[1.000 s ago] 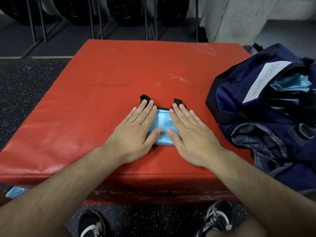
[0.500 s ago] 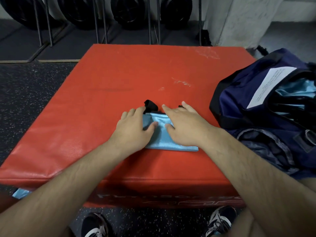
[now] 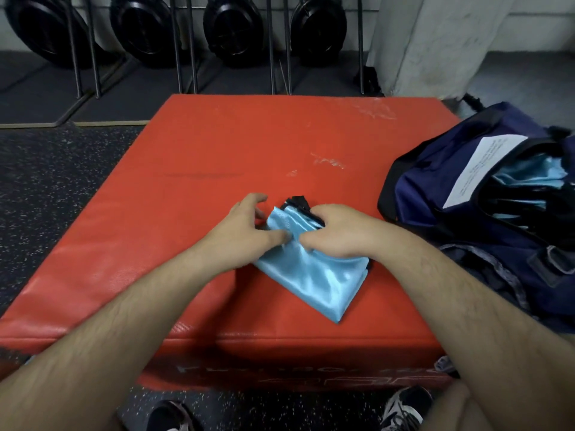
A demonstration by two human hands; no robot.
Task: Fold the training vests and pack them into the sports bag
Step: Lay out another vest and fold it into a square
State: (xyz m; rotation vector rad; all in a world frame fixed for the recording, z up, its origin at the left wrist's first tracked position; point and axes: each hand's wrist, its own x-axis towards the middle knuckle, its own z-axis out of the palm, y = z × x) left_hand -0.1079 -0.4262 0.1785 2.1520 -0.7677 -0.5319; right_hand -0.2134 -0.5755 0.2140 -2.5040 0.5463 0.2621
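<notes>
While the folding needs a flat, firm top, the red padded box (image 3: 217, 144) serves as the work surface: one box, spreading under and beyond both hands. Sports bag (image 3: 432, 194), one, navy, sits close to the right of the right hand, its mouth gaping toward the person. I judge it is placed so that a finished vest goes in with a short reach. Pale blue fabric (image 3: 529, 172) shows inside it, likely vests packed already; how many, cannot tell. Weight plates (image 3: 236, 29), four, black, stand racked well beyond the hands; no part in the job.

Vest (image 3: 314, 275), one on the box, light blue with black trim, folded to a narrow packet lying aslant. Its far end is under the hands and its near end lies below the right wrist. Right hand (image 3: 336, 234): fingers curled over the far edge, gripping the cloth where the black trim bunches, seemingly to hold the folds together for lifting. Left hand (image 3: 245, 231): thumb on the fabric just beside the right hand, fingers arched at the packet's left corner. Whether they clamp it or merely steady it, cannot tell. Hands counted: two, nearly touching.

White label (image 3: 479, 163), one, on the bag flap. Shoes (image 3: 404, 412), two, on the floor below the forearms.
</notes>
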